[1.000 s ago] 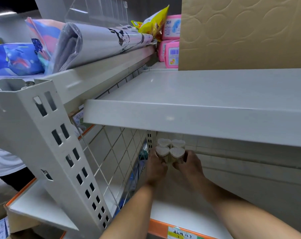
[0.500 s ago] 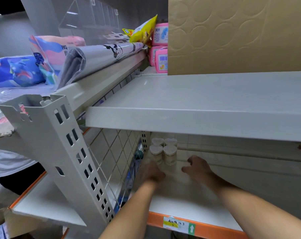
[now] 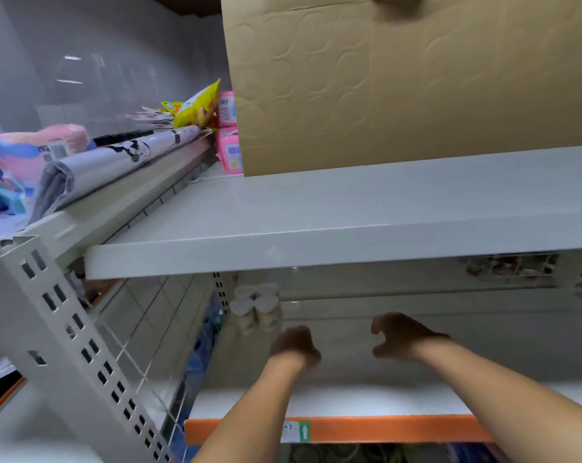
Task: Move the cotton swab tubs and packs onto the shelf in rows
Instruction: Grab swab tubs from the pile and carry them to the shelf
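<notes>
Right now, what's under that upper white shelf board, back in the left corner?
Four heart-lidded tubs stand in a two-by-two block in that corner on the lower shelf. Both hands, left and right, hover nearby, empty. The upper shelf board hides anything deeper.

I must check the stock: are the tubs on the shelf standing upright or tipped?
Upright. The four tubs stand with lids facing up at the shelf's back left corner.

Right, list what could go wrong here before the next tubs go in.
1. The four tubs stand packed in the shelf's back-left corner; the left hand hovers close and could knock them over.
2. The upper shelf hangs low over them, hiding part of the row, so the next tubs may go in crooked.
3. The right hand holds nothing.
</notes>
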The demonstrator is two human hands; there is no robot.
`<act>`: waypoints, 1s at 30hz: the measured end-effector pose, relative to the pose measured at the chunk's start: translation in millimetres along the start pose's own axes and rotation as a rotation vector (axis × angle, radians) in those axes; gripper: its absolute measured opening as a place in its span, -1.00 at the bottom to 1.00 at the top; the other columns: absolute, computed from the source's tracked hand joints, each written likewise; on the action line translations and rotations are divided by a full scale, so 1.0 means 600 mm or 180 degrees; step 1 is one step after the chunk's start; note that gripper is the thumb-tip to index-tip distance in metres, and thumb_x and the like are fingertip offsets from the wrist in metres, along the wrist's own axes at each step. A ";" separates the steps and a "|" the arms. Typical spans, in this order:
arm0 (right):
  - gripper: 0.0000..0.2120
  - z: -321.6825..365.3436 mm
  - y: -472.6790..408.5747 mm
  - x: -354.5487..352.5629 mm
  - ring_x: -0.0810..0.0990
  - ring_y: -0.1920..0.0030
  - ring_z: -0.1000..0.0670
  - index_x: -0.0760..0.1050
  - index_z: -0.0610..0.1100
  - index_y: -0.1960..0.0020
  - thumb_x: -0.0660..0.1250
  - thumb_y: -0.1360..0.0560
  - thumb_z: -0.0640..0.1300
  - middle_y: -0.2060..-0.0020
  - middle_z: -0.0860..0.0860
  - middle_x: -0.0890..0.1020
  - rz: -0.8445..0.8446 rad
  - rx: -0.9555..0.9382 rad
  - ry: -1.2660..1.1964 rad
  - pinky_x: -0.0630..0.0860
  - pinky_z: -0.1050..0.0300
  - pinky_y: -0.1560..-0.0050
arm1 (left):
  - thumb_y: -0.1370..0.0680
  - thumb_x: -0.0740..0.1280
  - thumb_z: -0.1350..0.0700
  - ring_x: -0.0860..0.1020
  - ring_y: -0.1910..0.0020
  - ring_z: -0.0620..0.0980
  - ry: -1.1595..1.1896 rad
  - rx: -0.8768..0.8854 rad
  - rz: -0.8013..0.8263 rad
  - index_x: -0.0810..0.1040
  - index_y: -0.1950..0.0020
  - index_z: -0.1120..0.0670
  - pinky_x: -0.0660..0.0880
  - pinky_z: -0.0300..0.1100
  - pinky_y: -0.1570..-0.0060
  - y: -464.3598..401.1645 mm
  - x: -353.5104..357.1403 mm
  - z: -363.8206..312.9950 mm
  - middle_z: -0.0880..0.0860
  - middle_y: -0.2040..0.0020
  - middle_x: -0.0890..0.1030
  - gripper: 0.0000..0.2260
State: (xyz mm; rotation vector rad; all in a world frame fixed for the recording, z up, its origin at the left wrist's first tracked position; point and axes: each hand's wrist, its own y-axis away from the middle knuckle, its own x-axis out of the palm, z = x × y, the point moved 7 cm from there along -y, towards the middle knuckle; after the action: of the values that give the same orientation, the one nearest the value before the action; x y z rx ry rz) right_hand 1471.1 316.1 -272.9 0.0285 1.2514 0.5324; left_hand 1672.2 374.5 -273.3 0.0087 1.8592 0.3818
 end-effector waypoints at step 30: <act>-0.57 -0.615 0.480 -0.101 0.53 -0.07 -0.06 0.49 -0.10 -0.26 0.41 -0.47 0.05 -0.11 -0.05 0.55 -0.0277 0.1505 -0.0130 0.49 0.09 -0.04 | -0.54 0.27 0.10 0.58 -0.16 0.11 -0.0431 0.2077 0.0568 0.57 -0.26 0.10 0.55 -0.04 -0.11 0.166 0.240 -0.777 0.10 -0.20 0.61 -0.69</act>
State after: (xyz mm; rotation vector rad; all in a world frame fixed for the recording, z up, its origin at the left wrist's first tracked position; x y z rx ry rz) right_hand 1018.0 447.1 -252.5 0.3787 1.3087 0.1510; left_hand 1174.8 377.9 -255.2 0.6305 1.7787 -0.1168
